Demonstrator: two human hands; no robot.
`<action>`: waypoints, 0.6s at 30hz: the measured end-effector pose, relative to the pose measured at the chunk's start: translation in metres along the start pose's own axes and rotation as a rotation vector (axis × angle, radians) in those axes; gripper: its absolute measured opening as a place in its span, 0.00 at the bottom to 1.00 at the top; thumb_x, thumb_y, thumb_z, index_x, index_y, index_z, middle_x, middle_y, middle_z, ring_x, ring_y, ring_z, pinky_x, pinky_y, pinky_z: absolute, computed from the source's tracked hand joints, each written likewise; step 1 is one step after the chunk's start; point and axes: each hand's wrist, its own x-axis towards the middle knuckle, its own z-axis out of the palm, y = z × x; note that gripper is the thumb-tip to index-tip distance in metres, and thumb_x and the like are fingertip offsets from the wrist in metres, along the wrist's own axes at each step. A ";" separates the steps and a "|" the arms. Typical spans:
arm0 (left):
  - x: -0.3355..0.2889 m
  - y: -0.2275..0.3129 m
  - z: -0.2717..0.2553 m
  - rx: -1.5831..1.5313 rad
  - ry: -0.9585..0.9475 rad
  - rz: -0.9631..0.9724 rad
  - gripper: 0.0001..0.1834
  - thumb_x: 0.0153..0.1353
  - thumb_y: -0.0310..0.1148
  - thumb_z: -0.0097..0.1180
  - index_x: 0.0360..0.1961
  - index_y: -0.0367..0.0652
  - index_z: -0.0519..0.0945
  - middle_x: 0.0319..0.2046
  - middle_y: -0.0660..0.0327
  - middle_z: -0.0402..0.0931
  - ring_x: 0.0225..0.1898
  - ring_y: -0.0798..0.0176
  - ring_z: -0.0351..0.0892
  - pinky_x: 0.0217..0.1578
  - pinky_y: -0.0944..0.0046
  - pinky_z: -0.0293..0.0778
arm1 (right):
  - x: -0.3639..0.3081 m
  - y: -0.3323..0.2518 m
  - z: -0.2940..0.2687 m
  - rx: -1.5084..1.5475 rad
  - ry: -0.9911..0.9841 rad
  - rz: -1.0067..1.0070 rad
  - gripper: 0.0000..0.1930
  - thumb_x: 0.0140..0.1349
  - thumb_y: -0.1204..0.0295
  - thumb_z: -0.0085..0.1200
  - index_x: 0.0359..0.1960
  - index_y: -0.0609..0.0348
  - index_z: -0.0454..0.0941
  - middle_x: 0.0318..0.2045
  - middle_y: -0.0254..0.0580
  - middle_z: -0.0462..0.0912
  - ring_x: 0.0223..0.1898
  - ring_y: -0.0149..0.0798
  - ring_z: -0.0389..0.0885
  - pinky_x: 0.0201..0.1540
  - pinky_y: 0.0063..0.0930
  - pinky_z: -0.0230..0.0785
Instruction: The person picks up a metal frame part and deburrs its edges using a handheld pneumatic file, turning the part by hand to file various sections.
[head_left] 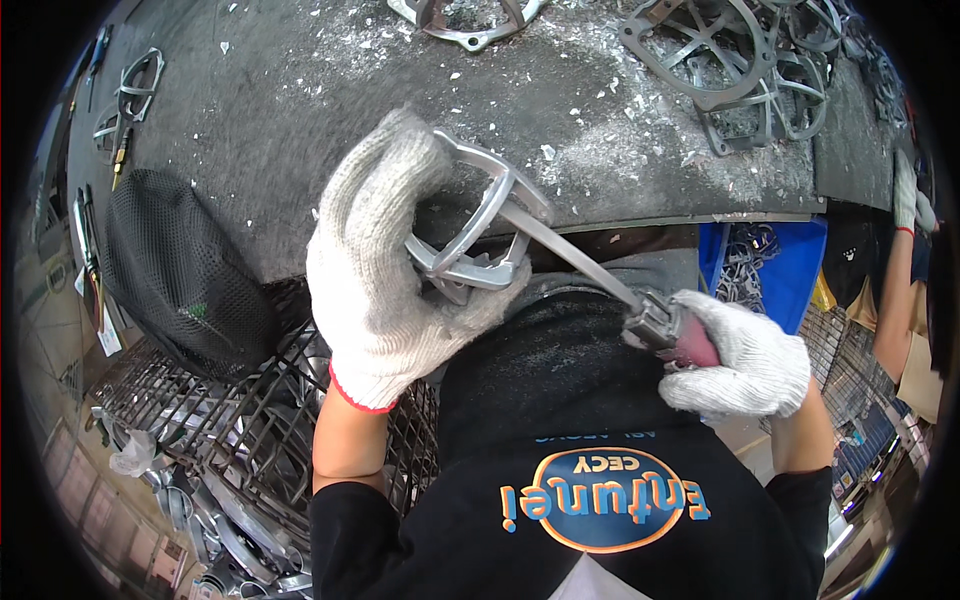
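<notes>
My left hand (375,250), in a white knitted glove with a red cuff edge, grips a silvery cast-metal frame (475,235) with curved ribs, tilted at the bench's near edge. My right hand (745,355), gloved in white as well, is wrapped round the red-pink handle of a file (585,262). The file has a long flat grey blade and a dark metal collar. Its blade end reaches the frame's ribs on the right side; the exact contact is hard to make out.
Metal flakes litter the dark bench (270,130). Similar frames (700,60) are piled at far right; another frame (470,30) lies ahead. A black mesh bag (180,270) hangs over the left edge above a wire basket (270,390). At right are a blue bin (800,265) and another person's gloved hand (905,195).
</notes>
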 end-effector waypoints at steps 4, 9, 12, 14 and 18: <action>-0.006 -0.004 0.001 -0.080 0.015 -0.038 0.48 0.37 0.35 0.83 0.62 0.40 0.73 0.63 0.46 0.72 0.65 0.45 0.73 0.64 0.51 0.71 | 0.014 -0.028 -0.006 0.409 -0.316 0.242 0.38 0.56 0.49 0.69 0.61 0.59 0.71 0.31 0.46 0.86 0.26 0.40 0.87 0.31 0.33 0.77; 0.011 0.003 -0.003 0.084 -0.104 0.049 0.44 0.36 0.32 0.82 0.59 0.39 0.77 0.61 0.45 0.75 0.63 0.44 0.75 0.62 0.51 0.74 | 0.012 -0.014 0.015 -0.052 0.067 0.066 0.35 0.58 0.49 0.66 0.62 0.55 0.70 0.34 0.52 0.86 0.35 0.57 0.87 0.38 0.45 0.78; 0.017 0.002 -0.006 0.151 -0.177 0.062 0.41 0.37 0.32 0.81 0.57 0.39 0.80 0.60 0.44 0.76 0.62 0.45 0.77 0.61 0.51 0.75 | 0.013 -0.014 0.021 -0.265 0.216 0.037 0.31 0.60 0.52 0.64 0.61 0.53 0.70 0.39 0.52 0.87 0.40 0.58 0.86 0.41 0.47 0.79; 0.018 0.003 -0.005 0.103 -0.162 0.021 0.41 0.35 0.30 0.79 0.57 0.39 0.80 0.59 0.45 0.77 0.61 0.44 0.78 0.62 0.51 0.74 | 0.017 -0.009 0.023 -0.355 0.353 -0.066 0.30 0.61 0.53 0.63 0.61 0.52 0.71 0.42 0.50 0.87 0.40 0.57 0.87 0.41 0.45 0.79; 0.040 0.008 -0.018 0.235 -0.303 0.076 0.41 0.35 0.32 0.77 0.58 0.41 0.81 0.59 0.51 0.79 0.65 0.41 0.74 0.65 0.45 0.70 | 0.020 -0.015 0.003 -0.436 0.407 0.002 0.28 0.60 0.53 0.64 0.59 0.49 0.73 0.36 0.49 0.87 0.37 0.56 0.87 0.38 0.44 0.79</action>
